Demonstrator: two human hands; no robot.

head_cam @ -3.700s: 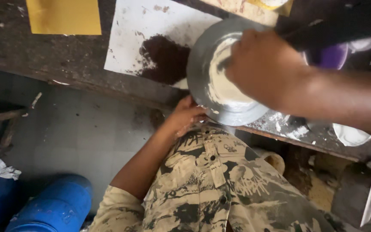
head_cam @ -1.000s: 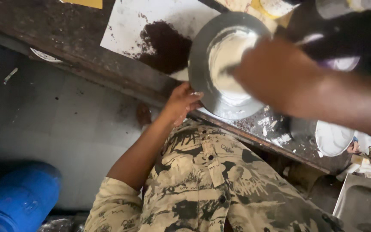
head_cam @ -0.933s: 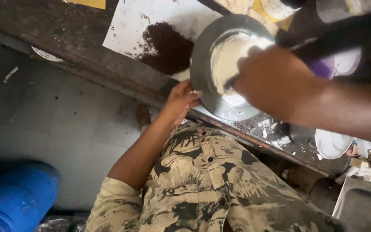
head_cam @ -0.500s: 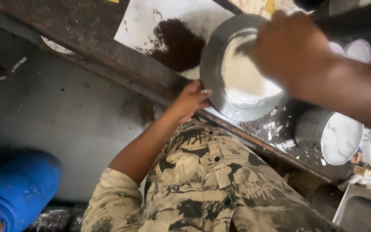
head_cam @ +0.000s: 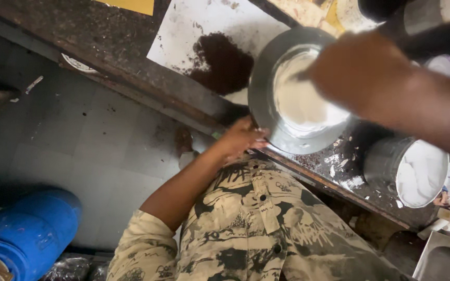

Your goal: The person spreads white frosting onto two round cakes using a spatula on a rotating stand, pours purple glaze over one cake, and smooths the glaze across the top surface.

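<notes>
The left hand (head_cam: 240, 139) grips the near rim of the metal bowl (head_cam: 266, 104) of white paste on the table (head_cam: 131, 78), while the right hand (head_cam: 365, 78), closed, seems mid-stirring above the bowl; its grasp is hidden, and the stirring needs a steady bowl.

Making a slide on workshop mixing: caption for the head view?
Left hand steadies metal bowl of white paste while right hand works inside it.

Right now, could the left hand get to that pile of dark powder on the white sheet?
Probably yes. The left hand holds the metal bowl's near rim at the bench edge, and the dark powder lies just beyond, beside the bowl, with nothing between. It would have to let go first.
</notes>
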